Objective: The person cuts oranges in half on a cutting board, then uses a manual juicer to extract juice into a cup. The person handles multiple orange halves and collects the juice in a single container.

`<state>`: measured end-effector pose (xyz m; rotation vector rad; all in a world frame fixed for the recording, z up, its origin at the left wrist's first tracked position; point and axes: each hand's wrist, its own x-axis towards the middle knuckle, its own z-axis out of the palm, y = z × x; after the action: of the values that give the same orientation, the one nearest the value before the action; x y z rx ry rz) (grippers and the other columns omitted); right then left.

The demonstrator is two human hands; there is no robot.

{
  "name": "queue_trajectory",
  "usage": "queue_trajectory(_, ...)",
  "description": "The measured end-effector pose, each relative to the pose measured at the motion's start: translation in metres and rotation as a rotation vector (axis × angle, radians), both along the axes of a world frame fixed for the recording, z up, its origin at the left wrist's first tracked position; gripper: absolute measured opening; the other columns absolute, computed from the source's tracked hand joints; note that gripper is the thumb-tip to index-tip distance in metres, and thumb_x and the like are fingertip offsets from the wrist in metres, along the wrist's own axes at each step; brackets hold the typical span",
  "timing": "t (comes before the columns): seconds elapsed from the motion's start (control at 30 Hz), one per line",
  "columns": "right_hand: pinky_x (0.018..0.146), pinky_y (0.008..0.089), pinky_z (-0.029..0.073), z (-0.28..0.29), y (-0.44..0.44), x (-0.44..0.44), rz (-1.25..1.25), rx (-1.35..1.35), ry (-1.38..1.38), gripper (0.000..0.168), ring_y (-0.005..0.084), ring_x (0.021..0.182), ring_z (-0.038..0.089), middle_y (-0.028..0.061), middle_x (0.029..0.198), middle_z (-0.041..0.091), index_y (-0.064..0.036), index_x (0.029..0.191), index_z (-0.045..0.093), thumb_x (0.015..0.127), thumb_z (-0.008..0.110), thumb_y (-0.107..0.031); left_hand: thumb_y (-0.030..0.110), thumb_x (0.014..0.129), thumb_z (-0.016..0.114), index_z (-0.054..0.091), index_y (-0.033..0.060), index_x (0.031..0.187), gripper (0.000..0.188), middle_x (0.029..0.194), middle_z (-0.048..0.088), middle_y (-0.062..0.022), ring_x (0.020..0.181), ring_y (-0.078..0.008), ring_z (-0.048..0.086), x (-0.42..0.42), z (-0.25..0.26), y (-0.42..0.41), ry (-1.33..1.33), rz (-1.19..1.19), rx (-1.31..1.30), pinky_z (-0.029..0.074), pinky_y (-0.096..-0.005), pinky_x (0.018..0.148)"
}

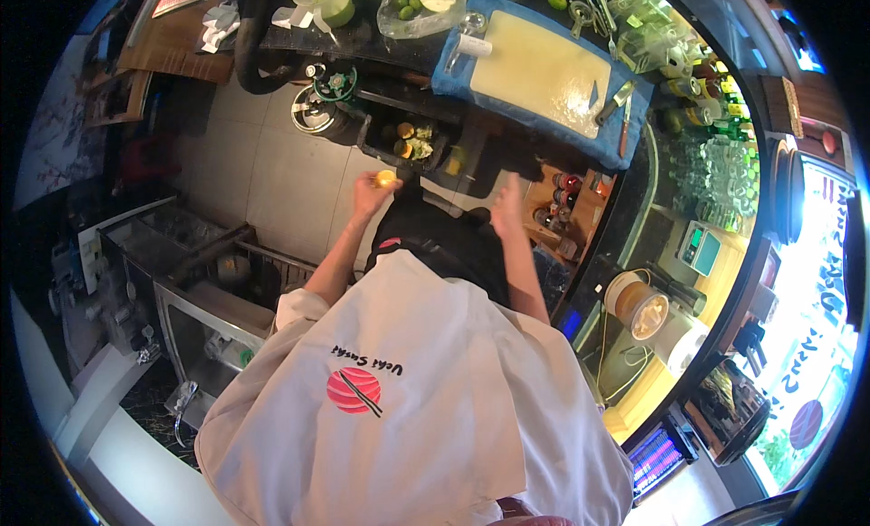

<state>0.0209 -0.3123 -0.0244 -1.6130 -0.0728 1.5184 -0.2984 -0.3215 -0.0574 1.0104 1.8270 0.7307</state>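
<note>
My left hand (370, 198) holds a yellow-orange citrus piece (386, 179), which looks like a cut half, over the tiled floor. Just beyond it stands a black bin (438, 160) with peels and cut citrus pieces (416, 145) inside. My right hand (504, 210) hangs in the air with nothing in it, its fingers stretched out and a little blurred. It is nearest to an open wooden cabinet (530, 217) with bottles in it. Farther forward, a cream cutting board (544, 71) lies on a blue towel (622, 155) on the counter.
A black-handled knife (615, 103) rests by the board's right edge, with a smaller knife (625, 130) beside it. A bag of limes (408, 9) and a green-liquid jug (333, 6) stand at the back. A metal keg (319, 111) is on the floor. Glasses (727, 166) line the right.
</note>
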Motion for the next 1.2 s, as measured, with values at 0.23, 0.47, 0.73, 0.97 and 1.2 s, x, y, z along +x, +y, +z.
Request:
queue_trajectory(0.23,0.092,0.0437,0.055,0.011,-0.006,-0.025,0.17,-0.083,0.572,0.062,0.0285,0.109,0.066,0.0128,0.127,0.063,-0.001,0.135,0.053,0.105,0.04,-0.055,0.052,0.068,0.088,0.064,-0.001,0.12,0.079,0.116,0.063,-0.0186,0.115,-0.0371,0.057,0.115,0.119,0.04,0.129,-0.911,0.334,0.044,-0.0444,0.104)
queue_trajectory(0.47,0.087,0.0451,0.056,0.071,-0.053,0.096,-0.202,0.252,0.577,0.052,0.0364,0.099,0.067,0.0216,0.109,0.067,0.001,0.122,0.061,0.106,0.04,-0.044,0.044,0.087,0.076,0.062,0.0027,0.128,0.06,0.123,0.06,-0.0189,0.114,-0.034,0.058,0.128,0.129,0.039,-0.074,-0.896,0.313,0.049,-0.0417,0.095)
queue_trajectory(0.73,0.073,0.0409,0.058,0.189,-0.189,0.349,-0.504,-0.083,-1.19,0.047,0.0283,0.089,0.069,0.019,0.095,0.069,0.003,0.1,0.068,0.097,0.06,-0.043,0.054,0.095,0.061,0.071,-0.003,0.101,0.058,0.099,0.07,-0.0258,0.097,-0.0431,0.066,0.058,-0.012,0.01,0.23,-1.064,-0.117,0.051,-0.0454,0.087)
queue_trajectory(0.97,0.089,0.0508,0.046,0.144,-0.22,0.415,-0.413,-0.452,-1.85,0.039,0.0431,0.099,0.059,0.0258,0.102,0.063,0.004,0.098,0.064,0.093,0.062,-0.035,0.066,0.101,0.042,0.066,-0.0112,0.11,0.082,0.093,0.069,-0.0178,0.083,-0.0231,0.067,0.023,-0.054,-0.006,-0.045,-0.732,-0.309,0.054,-0.0348,0.078)
queue_trajectory(1.2,0.085,0.0509,0.046,0.129,-0.215,0.404,-0.169,-0.619,-2.167,0.027,0.0393,0.094,0.057,0.021,0.094,0.056,0.0,0.094,0.058,0.089,0.061,-0.026,0.066,0.101,0.043,0.067,-0.0112,0.112,0.081,0.093,0.07,-0.0194,0.082,-0.0236,0.066,0.036,-0.039,-0.001,-0.028,-0.717,-0.346,0.053,-0.0351,0.077)
